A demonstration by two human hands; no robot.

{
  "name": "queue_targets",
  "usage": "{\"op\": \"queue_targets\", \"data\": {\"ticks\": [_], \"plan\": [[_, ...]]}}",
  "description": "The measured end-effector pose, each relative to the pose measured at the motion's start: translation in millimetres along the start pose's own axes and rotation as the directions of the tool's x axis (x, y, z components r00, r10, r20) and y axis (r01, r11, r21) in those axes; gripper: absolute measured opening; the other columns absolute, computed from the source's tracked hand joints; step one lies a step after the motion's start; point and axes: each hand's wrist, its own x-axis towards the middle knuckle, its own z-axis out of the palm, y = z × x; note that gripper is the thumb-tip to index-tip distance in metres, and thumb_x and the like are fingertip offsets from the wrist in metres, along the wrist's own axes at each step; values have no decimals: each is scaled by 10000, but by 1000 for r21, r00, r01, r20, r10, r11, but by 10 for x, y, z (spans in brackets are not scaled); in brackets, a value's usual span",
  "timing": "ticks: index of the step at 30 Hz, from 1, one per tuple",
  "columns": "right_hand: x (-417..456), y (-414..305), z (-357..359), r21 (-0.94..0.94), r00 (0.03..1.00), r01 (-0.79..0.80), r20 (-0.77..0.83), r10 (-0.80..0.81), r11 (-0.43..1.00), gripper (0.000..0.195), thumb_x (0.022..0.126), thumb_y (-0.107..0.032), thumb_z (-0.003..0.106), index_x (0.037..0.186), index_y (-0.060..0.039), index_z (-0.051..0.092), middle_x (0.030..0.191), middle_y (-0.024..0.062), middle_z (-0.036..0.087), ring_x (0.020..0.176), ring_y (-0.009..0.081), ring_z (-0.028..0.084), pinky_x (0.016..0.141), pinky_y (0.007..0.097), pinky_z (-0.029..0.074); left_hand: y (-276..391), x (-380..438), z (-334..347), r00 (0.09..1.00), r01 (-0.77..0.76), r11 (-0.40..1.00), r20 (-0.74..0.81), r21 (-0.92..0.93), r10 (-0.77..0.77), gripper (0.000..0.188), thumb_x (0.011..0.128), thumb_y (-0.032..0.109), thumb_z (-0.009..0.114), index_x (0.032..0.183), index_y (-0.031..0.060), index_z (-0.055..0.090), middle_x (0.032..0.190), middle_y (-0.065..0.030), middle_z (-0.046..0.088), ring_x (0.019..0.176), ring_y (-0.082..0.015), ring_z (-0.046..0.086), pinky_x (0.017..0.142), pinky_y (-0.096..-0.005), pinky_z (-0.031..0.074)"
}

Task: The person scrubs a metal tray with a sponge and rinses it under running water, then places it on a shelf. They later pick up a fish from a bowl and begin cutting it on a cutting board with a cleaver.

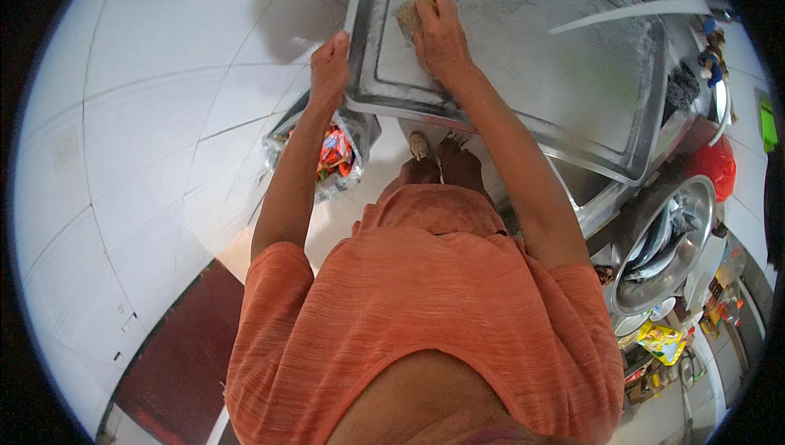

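Observation:
A large rectangular metal tray (527,71) lies in front of me, its flat inner face wet and streaked with pale residue. My left hand (330,67) is closed on the tray's left rim. Under my right hand (443,40), a tan scouring pad (406,15) presses against the tray's face near its upper left; the palm hides part of the pad. From the right, a white hose or spout (638,12) reaches over the tray.
Steel sink edges (579,181) show below the tray. At right are a dark scrubber (682,86), a red plastic bag (714,166) and a metal bowl (625,298) holding several fish (653,236). A lined bin (337,184) with wrappers stands by the tiled wall (147,101).

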Motion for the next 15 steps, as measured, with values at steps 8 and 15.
{"op": "queue_targets", "data": {"ticks": [8,15], "plan": [[-161,-658,145,88,941,-103,331,69,991,257,637,31,615,876,-58,651,992,69,583,941,272,532,809,356,461,98,-114,-77,990,92,981,118,-170,-72,341,913,305,504,748,16,580,652,54,455,642,-60,386,559,-246,360],[-103,-836,-1,173,677,19,723,-140,985,185,658,47,592,807,-43,656,941,46,613,921,262,539,786,348,467,107,-119,-101,998,22,990,66,-137,-13,345,901,290,513,798,-30,588,637,50,459,623,-76,391,556,-261,376]]}}
